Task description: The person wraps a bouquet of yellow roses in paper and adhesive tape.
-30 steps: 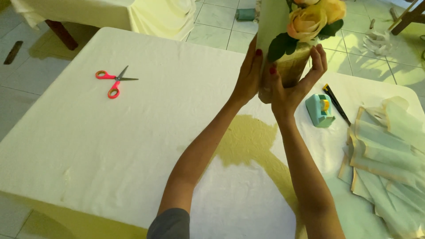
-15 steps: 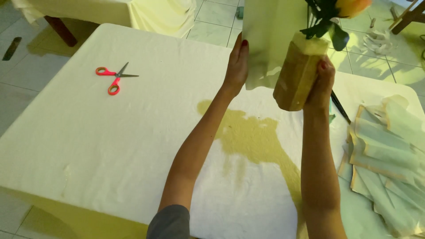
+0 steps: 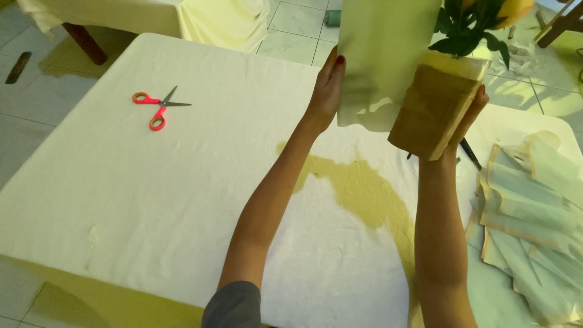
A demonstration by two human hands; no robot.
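Landmark: wet yellowish stain (image 3: pixel 364 194) near centre of the tablecloth (image 3: pixel 182 182).

Left hand (image 3: pixel 327 91), raised above and beyond the stain, holds a pale green paper sheet (image 3: pixel 385 54) by its left edge; fingers straight and pressed together against the sheet, thumb hidden behind it. Right hand (image 3: pixel 467 118), up and to the right of the stain, cups a brown paper-wrapped flower bundle (image 3: pixel 434 112) from behind; fingers mostly hidden, so spread or closed cannot be told. Sheet hangs just left of the bundle and touches it. Bundle is off the table, tilted, with green leaves (image 3: pixel 464 30) and a yellow bloom (image 3: pixel 513 9) at the top, partly cut off by the frame edge.

Obstructions: sheet and bundle block the far table edge. A dark slim tool (image 3: pixel 470 155) lies right of the stain, partly behind the right wrist; type unclear.

Other items: red-handled scissors (image 3: pixel 159 108), well left of the stain, blades closed, untouched. Stack of pale green paper pieces w/ tan edges (image 3: pixel 534 212), right of the stain, fanned out.

Surface: white cloth over the table, creased. Room: tiled floor (image 3: pixel 291 24); second cloth-covered table (image 3: pixel 182 18) beyond the stain, far left.
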